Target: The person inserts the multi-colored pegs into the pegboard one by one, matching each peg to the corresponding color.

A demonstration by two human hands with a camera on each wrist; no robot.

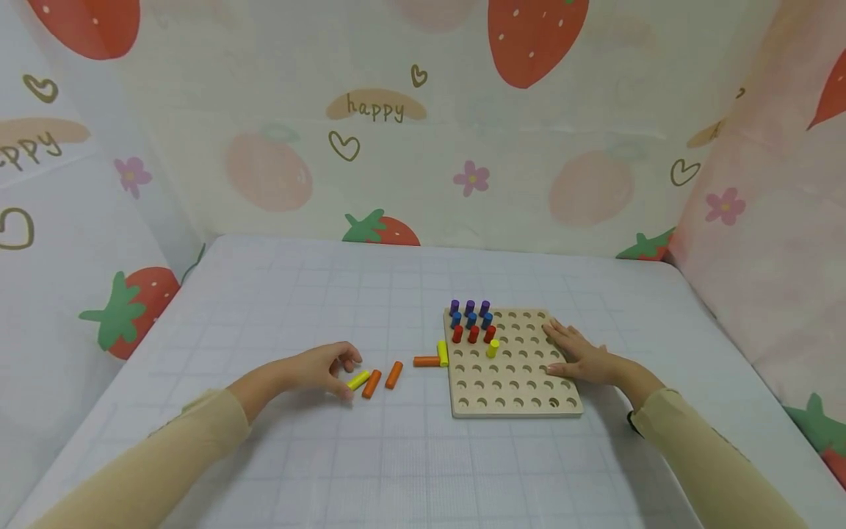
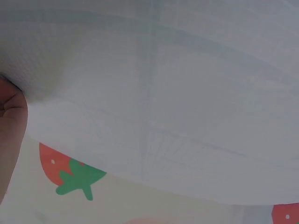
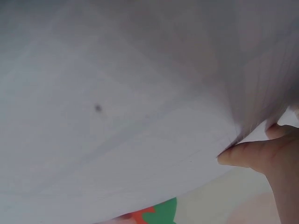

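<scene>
A wooden pegboard (image 1: 518,367) lies right of centre in the head view. At its far left, purple pegs (image 1: 470,307), blue pegs (image 1: 471,321) and red pegs (image 1: 474,334) stand in rows, with one yellow peg (image 1: 493,348) nearer. My left hand (image 1: 317,369) hovers around a loose yellow peg (image 1: 359,380), thumb and fingers apart; its thumb is by the peg's near end. Two orange pegs (image 1: 371,383) (image 1: 393,375) lie just right of it. My right hand (image 1: 584,358) rests with spread fingers on the board's right edge. The wrist views show only parts of the hands.
Against the board's left edge lie another orange peg (image 1: 426,361) and a yellow peg (image 1: 443,353). A pale checked cloth covers the table (image 1: 317,455). Printed curtains (image 1: 410,169) with strawberries stand behind and at both sides.
</scene>
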